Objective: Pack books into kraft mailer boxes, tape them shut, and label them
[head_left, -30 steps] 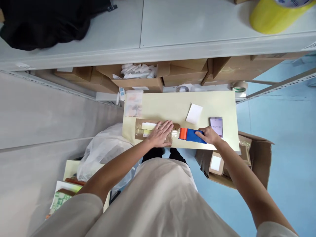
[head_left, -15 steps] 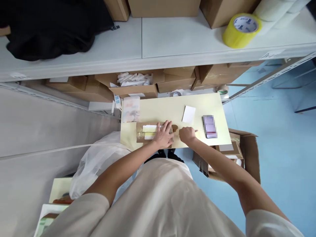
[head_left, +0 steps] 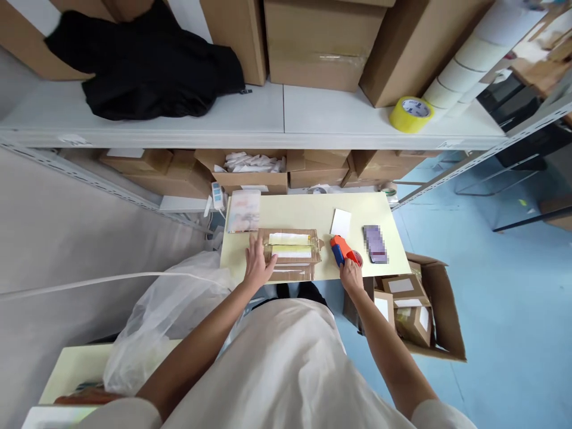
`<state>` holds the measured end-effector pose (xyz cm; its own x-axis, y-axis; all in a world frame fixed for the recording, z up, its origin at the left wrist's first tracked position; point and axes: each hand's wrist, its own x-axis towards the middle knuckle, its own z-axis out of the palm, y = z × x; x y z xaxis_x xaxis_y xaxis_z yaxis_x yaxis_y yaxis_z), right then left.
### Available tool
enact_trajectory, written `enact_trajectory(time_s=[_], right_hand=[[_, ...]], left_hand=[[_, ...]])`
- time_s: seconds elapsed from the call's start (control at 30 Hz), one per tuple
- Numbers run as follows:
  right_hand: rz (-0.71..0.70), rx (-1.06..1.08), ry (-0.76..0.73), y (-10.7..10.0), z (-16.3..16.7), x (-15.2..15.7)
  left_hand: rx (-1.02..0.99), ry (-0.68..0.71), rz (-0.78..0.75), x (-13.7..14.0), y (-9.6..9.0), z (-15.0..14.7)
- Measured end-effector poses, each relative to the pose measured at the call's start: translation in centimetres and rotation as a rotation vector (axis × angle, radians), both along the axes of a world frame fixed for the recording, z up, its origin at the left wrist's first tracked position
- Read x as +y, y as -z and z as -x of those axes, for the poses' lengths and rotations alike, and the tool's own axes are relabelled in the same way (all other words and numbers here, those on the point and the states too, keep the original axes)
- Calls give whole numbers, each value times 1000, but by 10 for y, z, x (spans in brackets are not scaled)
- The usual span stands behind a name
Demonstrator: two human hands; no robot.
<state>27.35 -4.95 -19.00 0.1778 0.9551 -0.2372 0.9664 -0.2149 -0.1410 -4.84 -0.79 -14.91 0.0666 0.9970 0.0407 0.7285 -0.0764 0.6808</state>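
Note:
A small cardboard box (head_left: 290, 269) with clear tape and white-and-yellow label strips on top lies on the pale yellow table. My left hand (head_left: 258, 262) is at its left end, fingers apart, the thumb and fingertips touching the box. To the right of the box, my right hand (head_left: 351, 275) is closed around the handle of a red-and-blue tape dispenser (head_left: 340, 248). The dispenser is low over the table, and I cannot tell whether it touches the surface. A white card (head_left: 341, 222) lies just behind the dispenser. A phone (head_left: 375, 243) with a blurred screen is further right.
Below the table's right edge stands an open carton (head_left: 442, 310) holding several small parcels. A grey shelf (head_left: 259, 119) above the table's far side bears boxes, black cloth (head_left: 165, 65) and a yellow tape roll (head_left: 411, 114). A clear plastic bag (head_left: 165, 310) hangs at the left.
My left hand has slid from the box's right part to its left end. My right hand, earlier a fist beside the box, now grips the tape dispenser. The view has shifted upward.

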Motion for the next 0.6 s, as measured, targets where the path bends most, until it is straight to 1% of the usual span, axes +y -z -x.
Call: enact_trajectory(time_s=[0.07,0.17,0.23,0.3,0.37,0.43,0.5,0.57,0.6], right_hand=[[-45,13,10,2,0,-2],[-230,84,10,-6,5,-6],[-312,235,-69,-12,17,-6],[-291,471,-163,-16,34,-1],[-219,749,-160,-21,53,9],[-160,953,-98,-29,66,24],[-157,1046,-27,-41,70,41],[-216,1060,72,-55,69,59],[-245,1055,148,-62,67,67]], left_hand=[[-128,-57,107,-10,14,15],[-278,-13,196,-18,27,26],[-372,31,197,-19,31,26],[-493,36,208,-17,32,22],[-626,8,229,-11,30,17],[-738,-36,234,-2,23,14],[-826,-93,225,10,14,16],[-908,-161,201,22,3,20],[-941,-186,195,27,-1,22]])
